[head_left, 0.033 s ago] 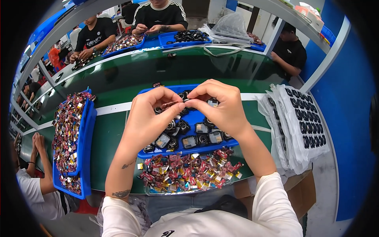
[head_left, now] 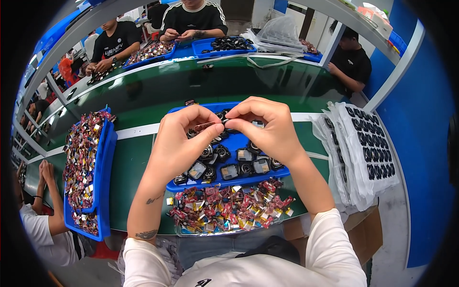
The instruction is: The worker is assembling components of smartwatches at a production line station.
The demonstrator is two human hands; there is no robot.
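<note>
Over the blue tray (head_left: 228, 155), my two hands meet with fingertips almost touching. My left hand (head_left: 184, 138) pinches a small red circuit board (head_left: 204, 126) between thumb and forefinger. My right hand (head_left: 267, 128) is closed in a pinch at a tiny dark part (head_left: 225, 121) beside the board; whether the two are joined cannot be seen. In the tray below lie several black watch cases (head_left: 197, 170), some showing a round back and some an open, pale inside. Nearer to me, a heap of red circuit boards (head_left: 229, 205) with small wired parts spreads along the bench edge.
On the left stands a blue bin (head_left: 106, 167) heaped with more boards. White foam trays (head_left: 351, 158) of black watch cases are stacked at the right. Across the green bench (head_left: 191, 83) people work by other trays (head_left: 222, 44). Metal shelf posts (head_left: 397, 67) frame the bench.
Almost nothing differs: the fingertips of my right hand have shifted very slightly against the small part, and the red board has tilted a little in my left hand.
</note>
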